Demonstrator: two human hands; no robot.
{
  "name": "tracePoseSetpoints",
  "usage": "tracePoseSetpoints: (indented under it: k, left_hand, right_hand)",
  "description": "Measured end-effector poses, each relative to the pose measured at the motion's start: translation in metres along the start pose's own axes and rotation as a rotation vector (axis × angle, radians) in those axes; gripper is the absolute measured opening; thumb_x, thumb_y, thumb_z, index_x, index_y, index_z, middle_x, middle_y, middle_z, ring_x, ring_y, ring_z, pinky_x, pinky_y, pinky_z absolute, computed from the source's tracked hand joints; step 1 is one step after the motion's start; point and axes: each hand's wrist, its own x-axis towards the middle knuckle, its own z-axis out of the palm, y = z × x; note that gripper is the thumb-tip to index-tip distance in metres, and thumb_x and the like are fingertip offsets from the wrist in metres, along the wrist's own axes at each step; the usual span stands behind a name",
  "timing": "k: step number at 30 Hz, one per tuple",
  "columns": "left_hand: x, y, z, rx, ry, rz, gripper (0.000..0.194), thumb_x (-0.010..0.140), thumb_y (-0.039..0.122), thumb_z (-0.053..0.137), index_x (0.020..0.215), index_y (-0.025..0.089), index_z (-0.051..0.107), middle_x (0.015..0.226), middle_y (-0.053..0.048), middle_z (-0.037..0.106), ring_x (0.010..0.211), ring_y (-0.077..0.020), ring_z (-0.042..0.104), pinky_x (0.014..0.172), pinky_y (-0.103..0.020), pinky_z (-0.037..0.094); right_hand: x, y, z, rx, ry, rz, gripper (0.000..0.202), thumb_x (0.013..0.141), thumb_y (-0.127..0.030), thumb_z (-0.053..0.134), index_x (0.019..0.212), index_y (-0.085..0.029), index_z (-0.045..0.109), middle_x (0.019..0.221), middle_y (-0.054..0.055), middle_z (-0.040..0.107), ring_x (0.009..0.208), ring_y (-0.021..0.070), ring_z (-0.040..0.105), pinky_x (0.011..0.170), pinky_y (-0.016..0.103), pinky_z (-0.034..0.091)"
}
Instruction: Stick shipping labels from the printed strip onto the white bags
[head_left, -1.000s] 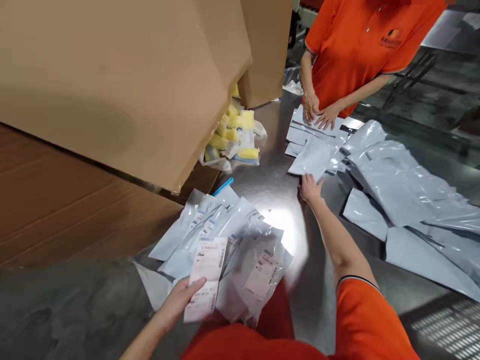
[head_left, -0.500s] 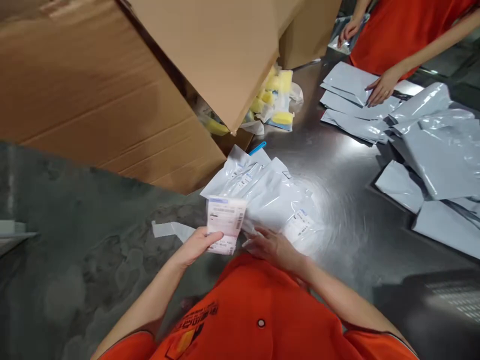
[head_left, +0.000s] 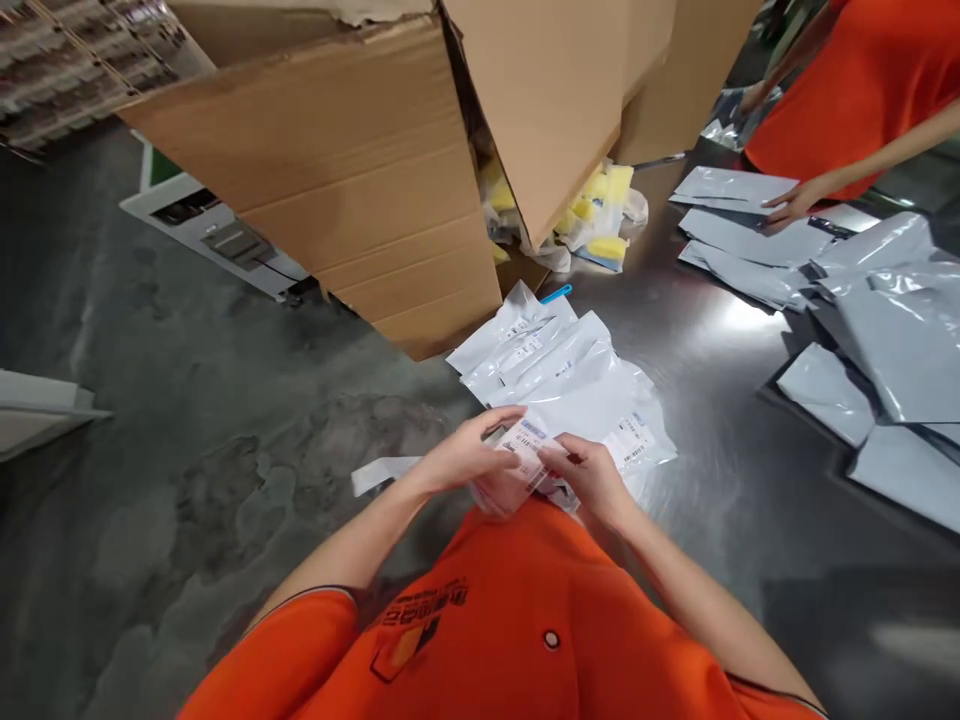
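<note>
Close to my body, my left hand grips printed shipping labels between thumb and fingers. My right hand pinches the right edge of the same labels, its fingertips closed. A pale paper strip trails out behind my left wrist. Just beyond both hands lie overlapping white poly mailers, several bearing labels. One sticker shows on the mailer at right. Whether the labels are separate sheets or one folded strip I cannot tell.
Large cardboard boxes stand ahead, with yellow packaged items beside them. A blue stick-like object pokes out by the mailers. On the metal table, more mailers lie at right, near a co-worker's hand.
My right hand has come up from beside the mailers onto the labels' edge. The labels have tilted and moved nearer my body. My view has swung left.
</note>
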Motion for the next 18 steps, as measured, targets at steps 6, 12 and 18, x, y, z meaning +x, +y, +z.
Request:
tracePoseSetpoints:
  k: [6, 12, 18]
  left_hand:
    - [0.023, -0.009, 0.028, 0.094, 0.117, -0.019, 0.038, 0.068, 0.046, 0.069, 0.055, 0.016, 0.05, 0.054, 0.005, 0.04, 0.056, -0.0096, 0.038, 0.051, -0.021, 0.029]
    - [0.028, -0.075, 0.016, 0.04, -0.121, -0.189, 0.033, 0.053, 0.037, 0.081, 0.074, 0.015, 0.07, 0.065, 0.001, 0.064, 0.063, -0.0161, 0.053, 0.056, -0.023, 0.041]
    - [-0.004, -0.093, -0.045, 0.026, -0.018, -0.328, 0.037, 0.067, 0.045, 0.074, 0.082, 0.012, 0.079, 0.08, -0.005, 0.076, 0.08, -0.0274, 0.068, 0.073, -0.028, 0.051]
  right_hand:
    - [-0.015, -0.001, -0.004, -0.189, 0.121, -0.154, 0.02, 0.086, -0.04, 0.059, 0.081, -0.021, 0.063, 0.072, -0.001, 0.058, 0.066, 0.0133, 0.052, 0.062, 0.024, 0.041]
    - [0.037, 0.046, -0.074, -0.57, 0.518, -0.128, 0.025, 0.09, -0.041, 0.051, 0.088, -0.018, 0.062, 0.083, 0.005, 0.063, 0.076, 0.0187, 0.056, 0.074, 0.03, 0.044]
    - [0.08, 0.084, -0.096, -1.111, 0.528, 0.157, 0.076, 0.084, -0.052, 0.064, 0.144, -0.012, 0.041, 0.122, 0.025, 0.058, 0.113, 0.0397, 0.053, 0.09, 0.051, 0.042]
